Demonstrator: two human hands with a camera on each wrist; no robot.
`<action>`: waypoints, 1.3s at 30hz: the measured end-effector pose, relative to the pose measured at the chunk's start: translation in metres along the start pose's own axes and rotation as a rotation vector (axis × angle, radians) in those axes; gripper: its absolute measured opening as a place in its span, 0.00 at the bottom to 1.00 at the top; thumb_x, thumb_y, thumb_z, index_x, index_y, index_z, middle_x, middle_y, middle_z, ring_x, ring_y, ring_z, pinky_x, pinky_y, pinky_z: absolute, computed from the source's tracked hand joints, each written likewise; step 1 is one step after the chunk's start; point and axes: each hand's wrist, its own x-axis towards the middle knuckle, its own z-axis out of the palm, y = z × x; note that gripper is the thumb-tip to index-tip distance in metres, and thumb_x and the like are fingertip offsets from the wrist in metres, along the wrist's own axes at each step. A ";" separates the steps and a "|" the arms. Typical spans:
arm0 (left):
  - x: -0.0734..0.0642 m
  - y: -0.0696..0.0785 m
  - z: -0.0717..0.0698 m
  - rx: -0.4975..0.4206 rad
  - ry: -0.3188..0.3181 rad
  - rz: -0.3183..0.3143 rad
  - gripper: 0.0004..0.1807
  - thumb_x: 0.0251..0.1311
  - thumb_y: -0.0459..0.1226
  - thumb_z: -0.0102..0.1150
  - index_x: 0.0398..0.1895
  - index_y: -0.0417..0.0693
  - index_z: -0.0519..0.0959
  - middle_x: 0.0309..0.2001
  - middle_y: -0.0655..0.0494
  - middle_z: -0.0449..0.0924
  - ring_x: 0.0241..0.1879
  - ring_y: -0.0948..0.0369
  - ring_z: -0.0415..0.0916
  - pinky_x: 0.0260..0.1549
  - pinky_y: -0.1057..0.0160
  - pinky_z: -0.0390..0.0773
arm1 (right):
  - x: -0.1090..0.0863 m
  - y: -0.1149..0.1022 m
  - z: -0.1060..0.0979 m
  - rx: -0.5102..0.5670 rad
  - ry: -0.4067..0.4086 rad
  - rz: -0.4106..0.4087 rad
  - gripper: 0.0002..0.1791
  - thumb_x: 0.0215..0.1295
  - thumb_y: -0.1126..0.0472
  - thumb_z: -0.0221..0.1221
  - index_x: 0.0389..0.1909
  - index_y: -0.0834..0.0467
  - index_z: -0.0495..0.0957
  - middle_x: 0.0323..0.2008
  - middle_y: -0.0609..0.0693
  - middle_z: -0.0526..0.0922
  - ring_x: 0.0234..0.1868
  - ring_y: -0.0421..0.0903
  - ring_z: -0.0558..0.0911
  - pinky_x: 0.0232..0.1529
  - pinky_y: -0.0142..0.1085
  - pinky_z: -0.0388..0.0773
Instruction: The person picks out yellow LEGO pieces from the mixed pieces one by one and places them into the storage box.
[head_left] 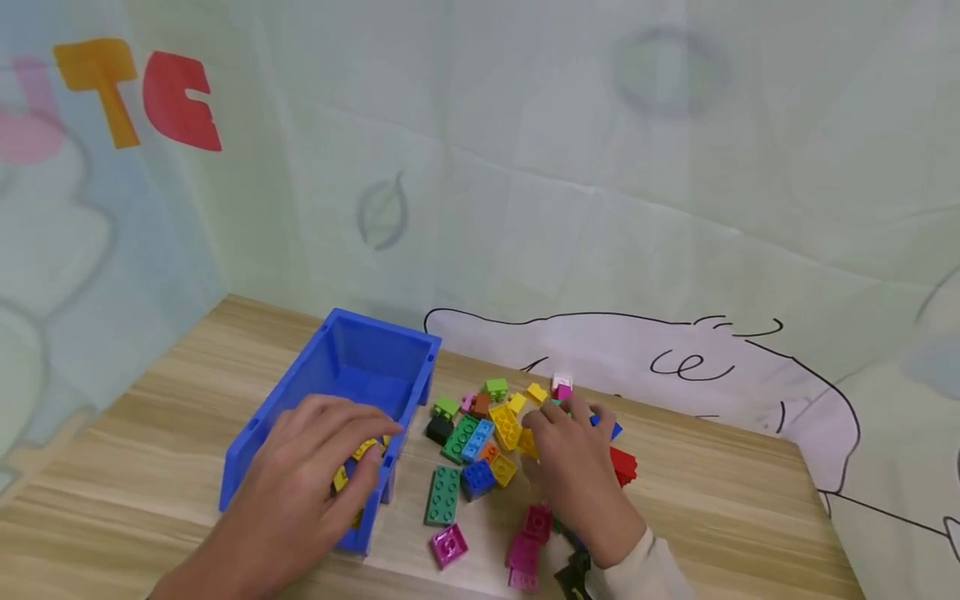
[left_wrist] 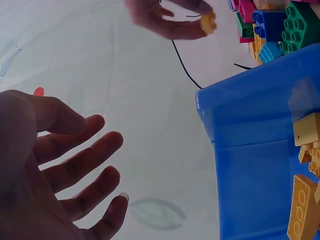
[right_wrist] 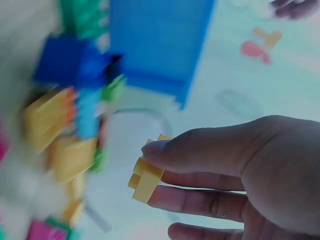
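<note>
My right hand (head_left: 577, 471) is over the right part of a spread of toy building bricks. Between thumb and fingers it pinches a small yellow building brick (right_wrist: 149, 180), seen plainly in the right wrist view. My left hand (head_left: 303, 483) hovers over the near part of a blue bin (head_left: 378, 346), its fingers loosely bent and apart. The left wrist view shows nothing in that palm. Several yellow bricks (left_wrist: 302, 207) lie inside the bin, partly hidden by the left hand in the head view.
Loose bricks lie right of the bin: a long green brick (head_left: 443, 496), a magenta square brick (head_left: 448, 546), a blue brick (head_left: 477, 479), joined magenta bricks (head_left: 523, 554) and a red brick (head_left: 623, 465). A printed cloth backdrop (head_left: 525, 208) stands behind the wooden table (head_left: 750, 517).
</note>
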 end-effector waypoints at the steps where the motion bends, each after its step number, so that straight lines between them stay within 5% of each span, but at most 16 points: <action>1: 0.000 -0.001 -0.001 -0.004 0.006 0.005 0.13 0.59 0.34 0.63 0.47 0.53 0.85 0.48 0.66 0.80 0.50 0.61 0.70 0.47 0.48 0.68 | 0.002 -0.007 -0.004 0.017 0.013 -0.017 0.22 0.47 0.58 0.79 0.44 0.56 0.85 0.43 0.49 0.84 0.54 0.56 0.71 0.57 0.66 0.56; 13: -0.003 -0.010 -0.013 -0.019 0.086 0.039 0.13 0.66 0.41 0.53 0.46 0.50 0.84 0.49 0.62 0.81 0.51 0.58 0.72 0.48 0.53 0.70 | 0.023 -0.086 -0.024 0.185 0.092 -0.271 0.19 0.59 0.51 0.72 0.50 0.52 0.84 0.46 0.45 0.82 0.55 0.49 0.70 0.56 0.60 0.60; 20: -0.008 -0.014 -0.020 -0.012 0.086 0.032 0.14 0.67 0.41 0.50 0.46 0.48 0.84 0.49 0.61 0.81 0.51 0.57 0.72 0.50 0.51 0.68 | 0.031 -0.110 -0.016 0.176 0.107 -0.321 0.19 0.61 0.52 0.71 0.53 0.51 0.83 0.48 0.44 0.82 0.53 0.49 0.69 0.54 0.56 0.60; 29: -0.010 -0.017 -0.022 -0.010 0.100 0.035 0.14 0.65 0.39 0.51 0.47 0.47 0.84 0.49 0.59 0.82 0.50 0.56 0.72 0.50 0.51 0.67 | 0.035 -0.117 -0.007 0.178 0.069 -0.323 0.19 0.63 0.51 0.69 0.53 0.51 0.82 0.47 0.43 0.80 0.52 0.47 0.68 0.52 0.54 0.60; 39: -0.009 -0.018 -0.018 -0.020 0.085 0.031 0.13 0.64 0.39 0.52 0.45 0.49 0.84 0.48 0.61 0.81 0.50 0.57 0.73 0.48 0.51 0.68 | 0.021 -0.085 -0.029 0.317 0.176 -0.220 0.23 0.60 0.55 0.72 0.56 0.52 0.81 0.53 0.46 0.80 0.58 0.49 0.70 0.57 0.60 0.59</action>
